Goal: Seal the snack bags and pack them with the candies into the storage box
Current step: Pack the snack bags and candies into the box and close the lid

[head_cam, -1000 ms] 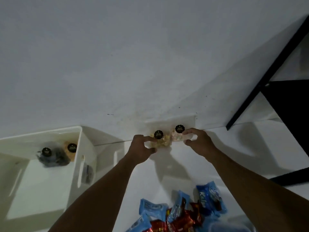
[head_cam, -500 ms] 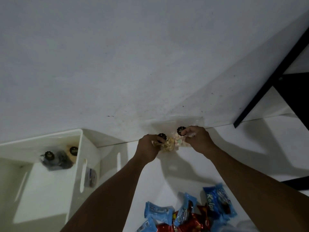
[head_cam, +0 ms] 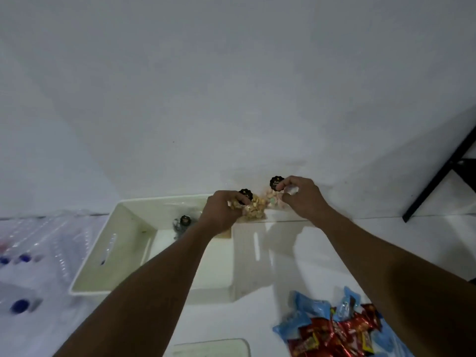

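Note:
My left hand (head_cam: 222,213) grips a clear snack bag of yellow pieces (head_cam: 253,208) with a black round label. My right hand (head_cam: 302,197) grips a second clear snack bag of pale pieces (head_cam: 271,196), also black-labelled. Both bags hang above the far right corner of the white storage box (head_cam: 110,243). Inside the box, near its back wall, lies a dark snack bag (head_cam: 183,222), partly hidden by my left forearm. A pile of blue and red wrapped candies (head_cam: 334,328) sits on the white table at the lower right.
Clear plastic packaging with blue caps (head_cam: 23,261) lies left of the box. A white lid or tray edge (head_cam: 211,346) shows at the bottom centre. A black frame leg (head_cam: 438,173) leans at the right. A white wall stands just behind the table.
Both hands have lifted the two snack bags off the table and carried them left, over the box's corner. The view has swung left, bringing the box to the centre.

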Action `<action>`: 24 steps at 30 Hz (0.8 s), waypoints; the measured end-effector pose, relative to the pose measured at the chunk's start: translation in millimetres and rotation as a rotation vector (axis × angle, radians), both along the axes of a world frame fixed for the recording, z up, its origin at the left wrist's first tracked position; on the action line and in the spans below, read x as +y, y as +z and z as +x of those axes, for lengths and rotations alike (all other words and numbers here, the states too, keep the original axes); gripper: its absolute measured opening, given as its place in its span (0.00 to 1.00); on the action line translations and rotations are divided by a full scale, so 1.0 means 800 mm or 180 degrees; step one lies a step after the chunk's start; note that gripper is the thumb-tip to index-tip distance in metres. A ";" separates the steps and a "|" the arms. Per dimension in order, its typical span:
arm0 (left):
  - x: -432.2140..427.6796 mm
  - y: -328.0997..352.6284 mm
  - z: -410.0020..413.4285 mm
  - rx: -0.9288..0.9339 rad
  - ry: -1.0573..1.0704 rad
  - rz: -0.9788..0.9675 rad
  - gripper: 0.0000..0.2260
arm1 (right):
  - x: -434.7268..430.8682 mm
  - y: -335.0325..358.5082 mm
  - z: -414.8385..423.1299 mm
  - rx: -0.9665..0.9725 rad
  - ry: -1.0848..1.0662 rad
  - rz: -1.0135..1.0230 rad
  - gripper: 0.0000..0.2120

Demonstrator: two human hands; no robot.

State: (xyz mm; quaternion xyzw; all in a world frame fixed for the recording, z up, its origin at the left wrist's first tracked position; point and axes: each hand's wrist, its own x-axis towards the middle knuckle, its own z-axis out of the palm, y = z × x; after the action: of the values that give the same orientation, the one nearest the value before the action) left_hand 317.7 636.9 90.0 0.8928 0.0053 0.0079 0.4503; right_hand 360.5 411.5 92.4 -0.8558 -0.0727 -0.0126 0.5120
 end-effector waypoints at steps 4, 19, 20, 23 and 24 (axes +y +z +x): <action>0.114 0.022 -0.045 0.0019 0.0251 0.0077 0.12 | 0.112 0.023 -0.028 -0.0061 0.0258 0.0106 0.09; 0.274 -0.110 -0.035 0.0650 0.0522 -0.0007 0.12 | 0.270 -0.094 -0.018 0.0796 0.0158 -0.0783 0.15; 0.272 -0.125 -0.026 0.0681 0.0498 -0.0043 0.14 | 0.270 -0.106 -0.014 0.0857 0.0131 -0.0856 0.15; 0.266 -0.164 -0.008 0.0883 0.0463 -0.0076 0.15 | 0.269 -0.136 -0.004 0.1060 0.0091 -0.0943 0.15; 0.263 -0.173 -0.004 0.0954 0.0458 -0.0104 0.14 | 0.270 -0.144 -0.001 0.1113 0.0102 -0.0952 0.15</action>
State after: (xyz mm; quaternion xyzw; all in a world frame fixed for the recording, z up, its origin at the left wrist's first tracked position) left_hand 314.5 847.4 -48.5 0.8739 0.1365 -0.0933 0.4571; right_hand 359.4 627.1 -23.0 -0.9101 0.0026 0.1550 0.3843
